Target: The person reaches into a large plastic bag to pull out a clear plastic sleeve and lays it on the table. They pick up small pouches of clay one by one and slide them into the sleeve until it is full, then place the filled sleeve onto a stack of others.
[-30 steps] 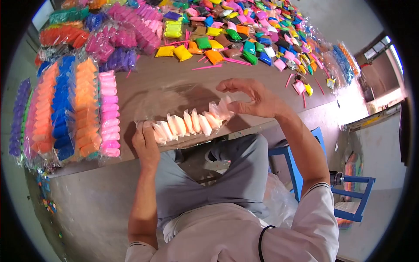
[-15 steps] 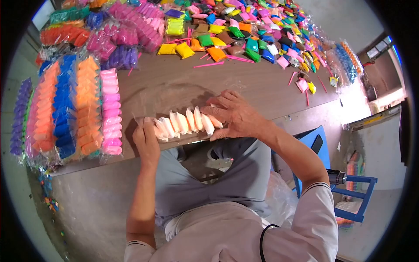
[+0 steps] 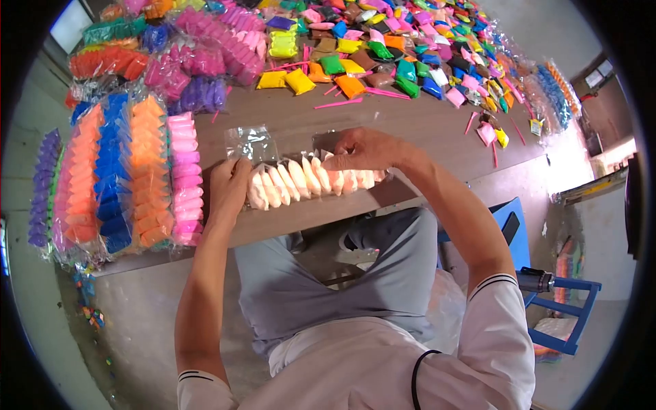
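Observation:
A row of peach-coloured packets [image 3: 301, 182] lies near the table's front edge, side by side, with clear film around it. The flap of a clear plastic bag [image 3: 251, 140] sticks up at the row's left end. My left hand [image 3: 229, 179] is closed on the film at that end, its fingertips partly hidden. My right hand [image 3: 372, 149] reaches over the right half of the row, thumb and fingers bent together on the tops of the packets and the film.
Filled bags of orange packets [image 3: 149, 171], blue packets [image 3: 113, 171] and pink packets [image 3: 184, 178] line the left side. Loose coloured packets [image 3: 410, 51] and pink sticks [image 3: 338, 104] cover the back. A blue chair [image 3: 516, 232] stands at my right.
The peach row has moved away from the table edge and slightly right. The bag flap now stands out beyond my left hand. My right hand has shifted onto the row from its right end.

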`<state>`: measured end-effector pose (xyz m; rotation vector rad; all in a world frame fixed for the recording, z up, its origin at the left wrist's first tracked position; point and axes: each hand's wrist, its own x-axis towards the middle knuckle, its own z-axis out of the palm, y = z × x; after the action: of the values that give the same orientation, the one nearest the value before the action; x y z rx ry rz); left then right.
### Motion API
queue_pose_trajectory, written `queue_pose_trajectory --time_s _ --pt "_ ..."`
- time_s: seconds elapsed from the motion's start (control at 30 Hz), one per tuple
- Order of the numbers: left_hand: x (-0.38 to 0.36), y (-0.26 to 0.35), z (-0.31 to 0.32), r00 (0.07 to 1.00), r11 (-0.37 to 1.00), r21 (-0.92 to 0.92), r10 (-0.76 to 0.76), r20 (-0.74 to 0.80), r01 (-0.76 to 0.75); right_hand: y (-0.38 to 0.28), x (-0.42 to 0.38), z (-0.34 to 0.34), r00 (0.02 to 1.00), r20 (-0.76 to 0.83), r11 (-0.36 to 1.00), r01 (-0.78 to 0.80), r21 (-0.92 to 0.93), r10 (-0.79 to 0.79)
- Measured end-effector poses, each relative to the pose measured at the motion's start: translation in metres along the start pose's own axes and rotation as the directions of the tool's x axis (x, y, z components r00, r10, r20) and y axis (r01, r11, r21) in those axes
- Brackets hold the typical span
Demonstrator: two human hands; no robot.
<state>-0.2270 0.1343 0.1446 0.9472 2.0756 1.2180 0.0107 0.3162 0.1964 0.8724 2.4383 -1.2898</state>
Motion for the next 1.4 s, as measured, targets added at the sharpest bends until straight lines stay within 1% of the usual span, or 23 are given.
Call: queue_pose_trajectory --time_s 0.03,0.07,0.1,0.17,0.2,0.27,0.3,0.4,0.47,0.63,0.7,0.73,0.8,0.93,1.0,1.07,1.1,1.13,1.2,1.23,1.3,1.33,1.4 --pt "0.002 0.0 0.0 1.0 1.0 0.004 -0.001 -0.001 0.001 0.005 0.006 0.0 0.995 -0.057 0.993 0.074 -0.096 -0.08" --pt "0.003 0.001 0.0 0.987 0.982 0.121 0.152 -0.054 -0.144 0.011 0.01 0.001 0.981 -0.106 0.971 0.141 -0.195 -0.164" --pt "0.004 0.001 -0.001 0.949 0.93 0.243 0.305 -0.087 -0.276 0.017 0.011 0.0 0.98 -0.106 0.971 0.144 -0.19 -0.166" --pt "0.009 -0.01 -0.001 0.949 0.946 0.183 0.29 -0.12 -0.266 0.021 0.006 -0.003 0.97 -0.107 0.974 0.224 0.046 -0.218" --pt "0.01 -0.014 -0.002 0.95 0.959 0.116 0.273 -0.152 -0.257 0.026 0.005 -0.003 0.97 -0.107 0.973 0.225 0.05 -0.218" --pt "0.006 -0.013 -0.002 0.958 0.969 0.093 0.243 -0.153 -0.23 0.028 0.004 -0.003 0.92 -0.179 0.921 0.371 0.118 -0.348" --pt "0.004 -0.013 -0.003 0.964 0.976 0.068 0.214 -0.155 -0.205 0.029 0.001 -0.004 0.919 -0.18 0.919 0.374 0.122 -0.35" --pt "-0.002 -0.022 0.003 0.939 0.959 0.044 0.283 -0.198 -0.279 0.01 -0.017 -0.002 0.921 -0.116 0.926 0.378 0.023 -0.373" --pt "-0.011 -0.018 0.009 0.936 0.96 0.041 0.28 -0.212 -0.278 0.012 -0.012 0.01 0.93 -0.041 0.916 0.367 0.16 -0.365" --pt "-0.019 -0.017 0.01 0.941 0.961 -0.034 0.26 -0.215 -0.273 0.011 -0.013 0.003 0.963 0.053 0.964 0.263 0.031 -0.264" --pt "-0.018 -0.015 0.009 0.957 0.963 -0.117 0.218 -0.191 -0.243 0.02 -0.005 0.008 0.88 -0.167 0.895 0.429 -0.122 -0.444" --pt "-0.016 -0.019 0.009 0.956 0.963 -0.116 0.218 -0.195 -0.244 0.008 -0.009 0.005 0.878 -0.166 0.893 0.432 -0.123 -0.448" --pt "-0.011 -0.028 0.013 0.911 0.936 -0.024 0.335 -0.243 -0.35 -0.032 -0.025 -0.005 0.955 -0.068 0.944 0.274 -0.181 -0.29" --pt "-0.011 -0.028 0.012 0.942 0.961 -0.072 0.247 -0.226 -0.269 -0.061 -0.018 0.003 0.981 0.052 0.967 0.195 -0.166 -0.189" --pt "-0.013 -0.022 0.013 0.931 0.953 -0.087 0.259 -0.258 -0.289 -0.052 0.001 0.016 0.929 0.131 0.934 0.354 -0.054 -0.345" --pt "-0.011 -0.023 0.013 0.926 0.947 -0.099 0.272 -0.261 -0.306 -0.049 0.009 0.021 0.931 0.133 0.93 0.353 -0.099 -0.339" --pt "-0.011 -0.024 0.009 0.949 0.963 -0.069 0.241 -0.204 -0.259 -0.048 0.011 0.022 0.934 0.13 0.927 0.348 -0.138 -0.332" --pt "-0.011 -0.025 0.008 0.948 0.963 -0.071 0.239 -0.211 -0.259 -0.05 0.009 0.022 0.933 0.135 0.925 0.352 -0.143 -0.334" --pt "-0.011 -0.027 0.011 0.94 0.956 -0.076 0.259 -0.222 -0.282 -0.053 0.004 0.021 0.969 0.096 0.971 0.235 -0.047 -0.229" --pt "-0.011 -0.027 0.011 0.94 0.958 -0.072 0.257 -0.224 -0.279 -0.055 0.005 0.021 0.968 0.097 0.97 0.237 -0.051 -0.231" --pt "-0.011 -0.026 0.013 0.931 0.955 -0.05 0.273 -0.244 -0.293 -0.056 0.006 0.021 0.949 0.007 0.94 0.313 -0.139 -0.315" --pt "-0.011 -0.025 0.014 0.92 0.951 -0.027 0.29 -0.262 -0.307 -0.058 0.008 0.021 0.949 0.008 0.94 0.312 -0.14 -0.314" --pt "-0.01 -0.026 0.014 0.919 0.95 -0.017 0.296 -0.261 -0.31 -0.064 0.016 0.023 0.824 -0.011 0.811 0.555 -0.185 -0.567"
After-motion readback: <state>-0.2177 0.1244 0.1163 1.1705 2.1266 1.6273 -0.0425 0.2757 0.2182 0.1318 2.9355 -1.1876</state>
